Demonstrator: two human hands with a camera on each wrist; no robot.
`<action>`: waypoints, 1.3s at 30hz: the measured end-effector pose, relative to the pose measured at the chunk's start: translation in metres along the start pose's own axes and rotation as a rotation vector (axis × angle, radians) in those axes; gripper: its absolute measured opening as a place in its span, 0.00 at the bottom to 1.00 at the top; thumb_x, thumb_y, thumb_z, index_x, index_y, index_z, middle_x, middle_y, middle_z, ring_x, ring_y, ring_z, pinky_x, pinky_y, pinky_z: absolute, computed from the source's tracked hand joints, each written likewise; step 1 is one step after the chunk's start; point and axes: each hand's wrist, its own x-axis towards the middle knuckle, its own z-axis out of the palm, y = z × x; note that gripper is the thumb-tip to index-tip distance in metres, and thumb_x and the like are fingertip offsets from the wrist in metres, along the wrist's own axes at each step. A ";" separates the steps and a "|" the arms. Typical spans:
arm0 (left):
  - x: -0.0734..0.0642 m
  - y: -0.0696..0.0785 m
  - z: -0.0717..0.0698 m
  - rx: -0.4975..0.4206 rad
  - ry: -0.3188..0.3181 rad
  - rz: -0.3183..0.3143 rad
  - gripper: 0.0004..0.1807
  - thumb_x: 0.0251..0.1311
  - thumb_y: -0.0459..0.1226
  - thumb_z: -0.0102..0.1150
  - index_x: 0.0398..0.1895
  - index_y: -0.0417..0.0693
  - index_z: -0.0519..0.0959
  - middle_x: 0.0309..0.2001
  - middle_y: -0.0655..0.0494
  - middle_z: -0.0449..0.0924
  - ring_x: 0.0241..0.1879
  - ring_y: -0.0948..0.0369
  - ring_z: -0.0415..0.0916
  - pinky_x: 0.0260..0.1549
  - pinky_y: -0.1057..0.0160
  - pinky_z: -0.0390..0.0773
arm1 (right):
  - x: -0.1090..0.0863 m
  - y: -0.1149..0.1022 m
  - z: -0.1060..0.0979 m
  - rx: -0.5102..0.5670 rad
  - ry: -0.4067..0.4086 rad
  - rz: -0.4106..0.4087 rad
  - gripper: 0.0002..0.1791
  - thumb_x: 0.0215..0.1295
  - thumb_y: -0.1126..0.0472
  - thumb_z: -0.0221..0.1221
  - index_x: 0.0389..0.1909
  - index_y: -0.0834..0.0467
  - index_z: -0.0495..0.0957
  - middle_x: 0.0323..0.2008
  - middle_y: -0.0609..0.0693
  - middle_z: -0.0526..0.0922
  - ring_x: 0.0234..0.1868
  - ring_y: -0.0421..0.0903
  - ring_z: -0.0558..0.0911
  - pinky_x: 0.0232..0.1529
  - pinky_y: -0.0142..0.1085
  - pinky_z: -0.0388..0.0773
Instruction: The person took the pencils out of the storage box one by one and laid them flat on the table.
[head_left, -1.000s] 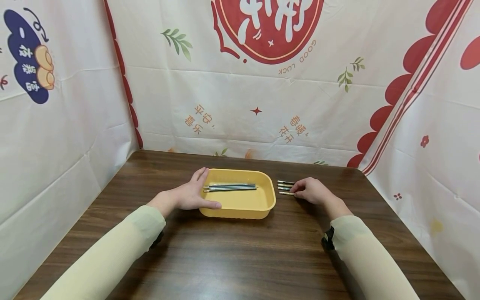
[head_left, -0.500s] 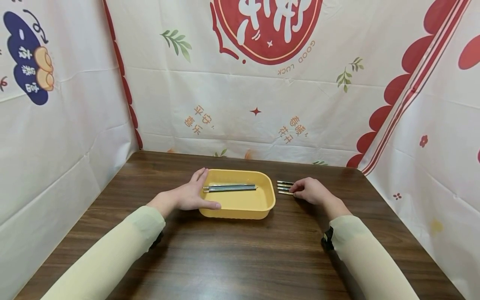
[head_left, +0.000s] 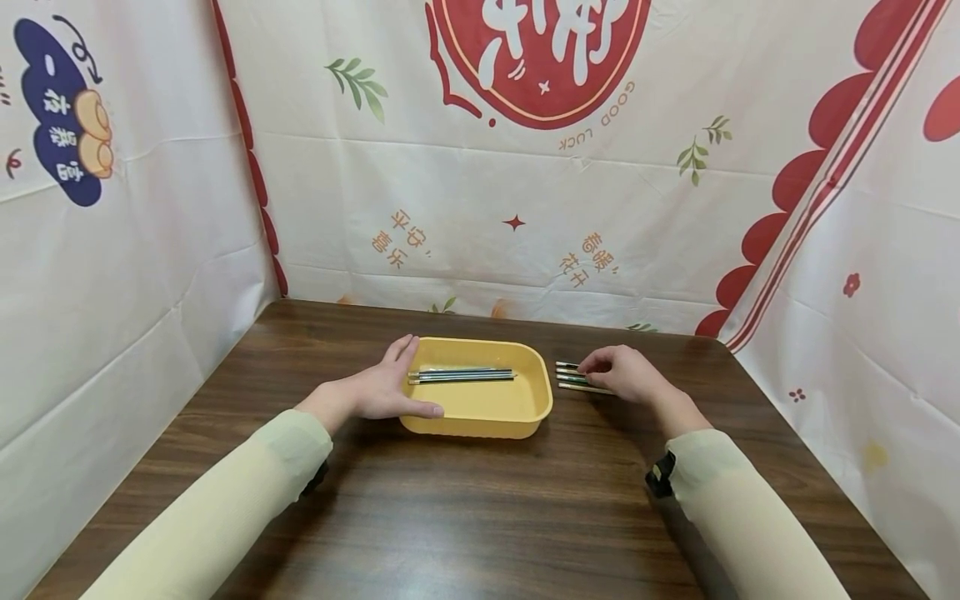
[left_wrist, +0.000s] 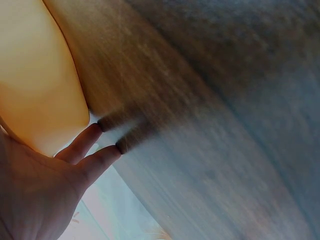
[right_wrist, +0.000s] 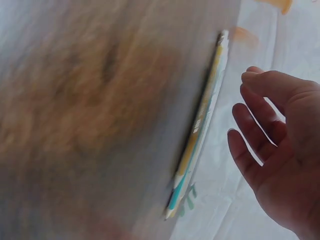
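A yellow plastic basket (head_left: 480, 425) stands mid-table with several dark pencils (head_left: 465, 377) lying side by side in it. My left hand (head_left: 378, 392) rests at its left end, thumb along the front rim and fingers stretched toward the back corner. In the left wrist view, two straight fingers (left_wrist: 97, 165) reach past the basket's wall. Right of the basket, several more pencils (head_left: 573, 386) lie in a row on the table. My right hand (head_left: 626, 372) is over their right part, hiding some ends. The right wrist view has its fingers loosely bent, apart from a gold pencil (right_wrist: 200, 117).
The brown wooden table (head_left: 480, 517) ends at a white printed cloth (head_left: 480, 183) behind it. More cloth hangs along the left and right sides. Dark bands (head_left: 660, 475) sit at the sleeve cuffs.
My right hand has shifted slightly toward the back of the table, off the nearest pencil, and more of that pencil shows. The left hand and basket stay in place.
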 end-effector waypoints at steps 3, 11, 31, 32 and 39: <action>0.000 0.000 -0.001 0.002 -0.002 -0.001 0.80 0.57 0.75 0.70 0.91 0.50 0.26 0.91 0.49 0.20 0.87 0.40 0.53 0.82 0.41 0.64 | 0.001 -0.010 -0.001 0.029 0.015 -0.025 0.10 0.77 0.64 0.65 0.53 0.60 0.90 0.48 0.54 0.92 0.48 0.48 0.85 0.51 0.44 0.83; 0.000 0.000 -0.001 0.015 0.007 0.011 0.80 0.56 0.75 0.71 0.91 0.49 0.27 0.91 0.48 0.21 0.88 0.41 0.49 0.82 0.41 0.62 | 0.010 -0.050 0.004 0.069 0.043 -0.114 0.10 0.76 0.63 0.66 0.52 0.56 0.91 0.47 0.52 0.92 0.47 0.46 0.87 0.51 0.42 0.84; 0.000 0.000 -0.002 0.006 0.014 -0.006 0.81 0.55 0.76 0.70 0.92 0.50 0.28 0.91 0.48 0.22 0.88 0.40 0.49 0.83 0.40 0.60 | 0.052 -0.138 0.051 0.153 -0.047 -0.223 0.13 0.74 0.65 0.67 0.55 0.61 0.90 0.46 0.52 0.91 0.47 0.45 0.85 0.51 0.39 0.82; 0.000 0.000 -0.002 0.007 0.014 -0.007 0.81 0.55 0.76 0.70 0.92 0.49 0.28 0.91 0.48 0.22 0.88 0.40 0.49 0.83 0.40 0.60 | 0.055 -0.140 0.056 0.155 -0.054 -0.225 0.13 0.74 0.65 0.67 0.55 0.61 0.90 0.46 0.52 0.91 0.47 0.45 0.85 0.52 0.38 0.82; 0.000 0.000 -0.001 0.012 0.012 -0.002 0.81 0.55 0.77 0.69 0.92 0.49 0.28 0.91 0.47 0.22 0.87 0.40 0.50 0.83 0.40 0.61 | 0.064 -0.147 0.078 0.177 -0.085 -0.219 0.13 0.73 0.67 0.67 0.55 0.61 0.90 0.47 0.53 0.92 0.49 0.45 0.87 0.57 0.41 0.83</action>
